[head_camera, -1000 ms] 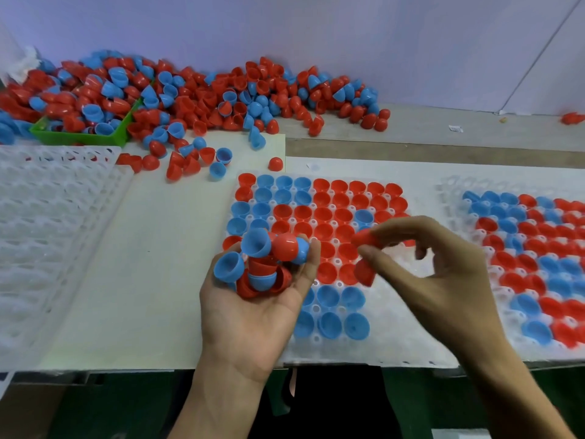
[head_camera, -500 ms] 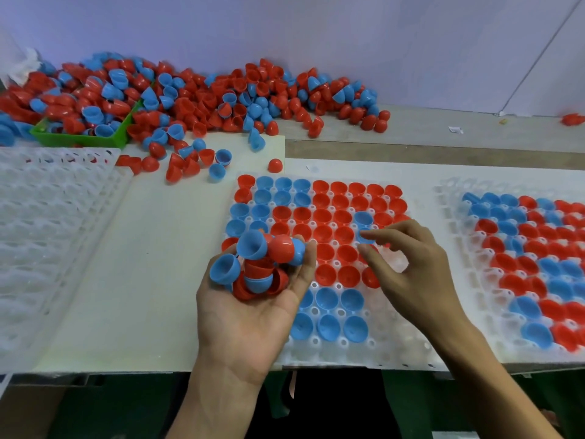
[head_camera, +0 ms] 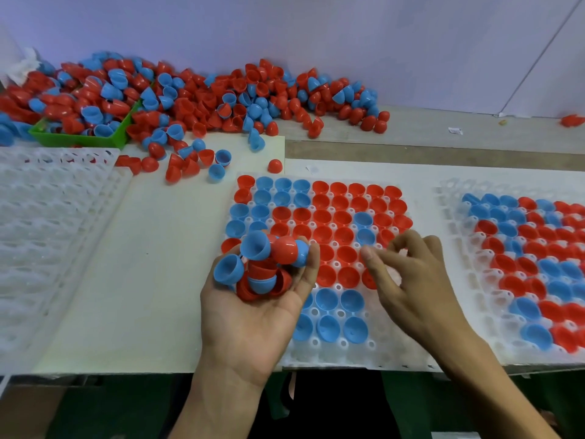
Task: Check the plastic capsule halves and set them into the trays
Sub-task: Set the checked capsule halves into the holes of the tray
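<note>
Seen from the head camera, a person is working over a white middle tray (head_camera: 319, 353) lying flat at the table's near edge. Its pockets are holding red and blue capsule halves sitting open side up: reds are filling most of the far and central rows, blues are occupying the far-left corner, and six blues (head_camera: 329, 315) are sitting in two rows near the tray's front, while the pockets along the front edge are showing bare white. The left hand (head_camera: 253, 312), palm up over the tray's left edge, is cupping a handful of capsule halves (head_camera: 259, 264), its fingers curling round them; the halves are pointing every way, one blue cup opening toward the camera and a red dome showing its rounded back. The right hand (head_camera: 411, 280) is hovering over the tray's right part with thumb and forefinger drawn toward each other and nothing visible between them; whether the fingertips are touching a red half below cannot be told. To the right of the middle tray a second tray (head_camera: 459, 248) is holding mixed reds and blues. To its left, a stack of white trays (head_camera: 47, 217) is lying. Beyond it, a loose heap of halves (head_camera: 221, 99) is spilling along the wall and over a green bin (head_camera: 82, 139) holding more of them.
</note>
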